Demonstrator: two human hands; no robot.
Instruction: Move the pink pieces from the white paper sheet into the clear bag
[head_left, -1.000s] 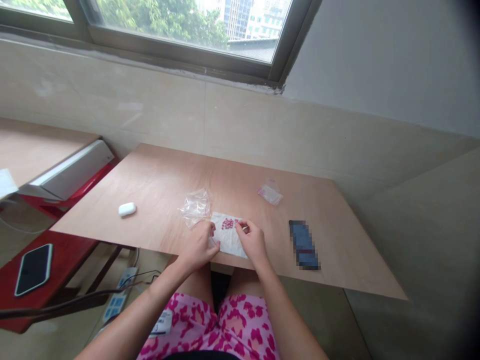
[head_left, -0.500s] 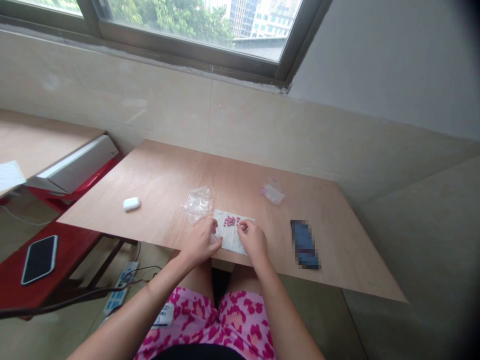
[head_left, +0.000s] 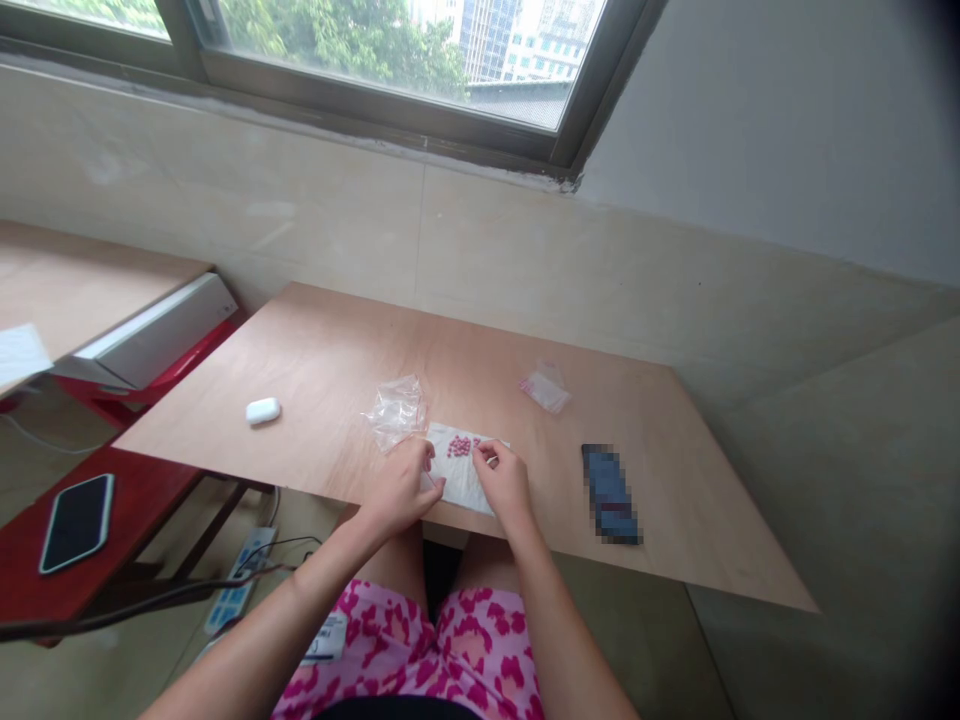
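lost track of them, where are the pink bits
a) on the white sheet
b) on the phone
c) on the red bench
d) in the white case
a, the pink bits lie clustered on the white sheet, between the left hand and the right hand.

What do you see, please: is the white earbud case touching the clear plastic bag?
Apart: the head view shows bare wood between the earbud case and the plastic bag.
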